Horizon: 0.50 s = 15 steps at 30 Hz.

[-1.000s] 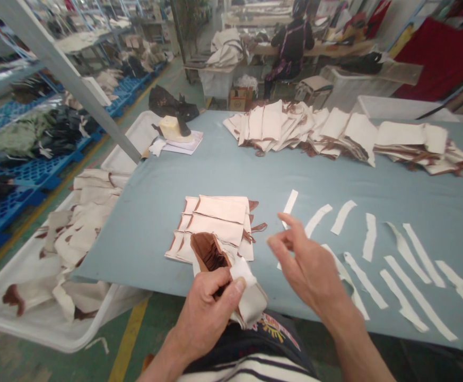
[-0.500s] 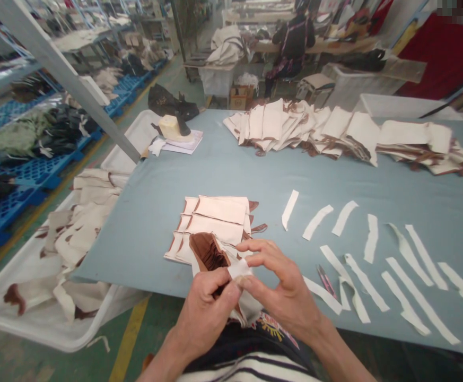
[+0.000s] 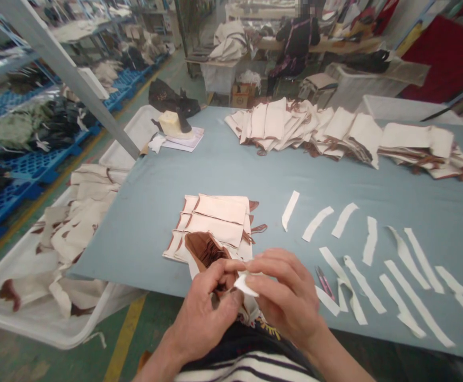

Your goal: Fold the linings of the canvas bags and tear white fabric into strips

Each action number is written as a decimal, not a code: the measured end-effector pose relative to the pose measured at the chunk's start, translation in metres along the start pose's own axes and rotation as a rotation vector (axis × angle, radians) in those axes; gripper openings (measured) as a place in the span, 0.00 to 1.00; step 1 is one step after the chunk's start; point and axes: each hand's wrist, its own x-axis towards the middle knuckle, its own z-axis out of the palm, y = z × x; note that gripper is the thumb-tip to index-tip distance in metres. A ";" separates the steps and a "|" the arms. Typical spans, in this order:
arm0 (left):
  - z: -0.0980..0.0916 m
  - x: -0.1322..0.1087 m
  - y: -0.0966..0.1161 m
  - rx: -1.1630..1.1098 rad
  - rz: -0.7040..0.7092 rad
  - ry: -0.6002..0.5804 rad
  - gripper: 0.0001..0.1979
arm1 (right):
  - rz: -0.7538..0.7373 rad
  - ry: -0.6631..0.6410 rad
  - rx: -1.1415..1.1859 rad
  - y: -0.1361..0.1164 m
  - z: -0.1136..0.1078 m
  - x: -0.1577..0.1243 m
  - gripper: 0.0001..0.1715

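A cream fabric piece with a brown lining (image 3: pixel 205 249) is held open at the table's front edge. My left hand (image 3: pixel 211 305) pinches its rim. The fingers of my right hand (image 3: pixel 285 289) are closed on a short white strip (image 3: pixel 246 285) at the same rim, touching my left fingertips. Just behind, a small stack of cream pieces with brown edges (image 3: pixel 219 215) lies on the table. To the right, several white strips (image 3: pixel 342 220) are spread out, with pink-handled snips (image 3: pixel 325 282) among them.
The blue-grey table (image 3: pixel 167 183) has a long row of cream pieces (image 3: pixel 269 122) along its back. At the left are a white bin (image 3: pixel 76 339) of fabric and a metal post (image 3: pixel 76 85). A yellow block (image 3: pixel 170 123) sits at the back left; a person (image 3: pixel 298 42) sits beyond.
My right fingers have folded in and closed round the white strip, which is now bent and less spread. My left fingers have shifted over the rim. The view has moved slightly.
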 end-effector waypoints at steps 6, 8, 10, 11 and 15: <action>-0.002 0.001 -0.005 -0.095 -0.093 0.046 0.07 | -0.177 -0.098 -0.169 0.006 -0.021 0.000 0.10; -0.005 0.001 -0.007 -0.084 -0.143 0.009 0.08 | -0.182 -0.115 -0.189 0.006 -0.023 -0.001 0.10; -0.008 0.000 -0.009 -0.056 -0.186 -0.032 0.10 | -0.184 -0.121 -0.198 0.007 -0.023 -0.001 0.10; -0.009 -0.001 -0.010 -0.036 -0.201 -0.048 0.11 | -0.187 -0.121 -0.197 0.008 -0.023 -0.001 0.10; -0.012 -0.006 -0.015 0.038 -0.196 -0.088 0.15 | -0.178 -0.101 -0.126 0.013 -0.013 -0.002 0.08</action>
